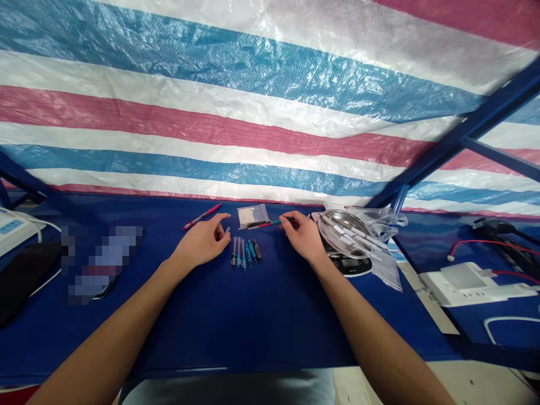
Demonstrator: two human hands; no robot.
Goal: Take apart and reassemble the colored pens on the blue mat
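My left hand (201,241) sits above the blue table mat (219,320), pinching a small pale cap (226,230) between thumb and finger. My right hand (302,236) holds the end of a slim red-and-blue syringe (264,225), which points left over a clear bag of white pellets (253,216). Between my hands and just below them, several small syringes with blue and clear parts (246,253) lie side by side. A red pen (202,216) lies beyond my left hand. Neither hand touches the row.
To the right stand a digital scale (348,264) and a steel bowl (343,225) with white tubes and plastic bags. A pixelated blurred object (101,261) and a white device (17,233) lie left. A striped tarp (211,112) rises behind the table.
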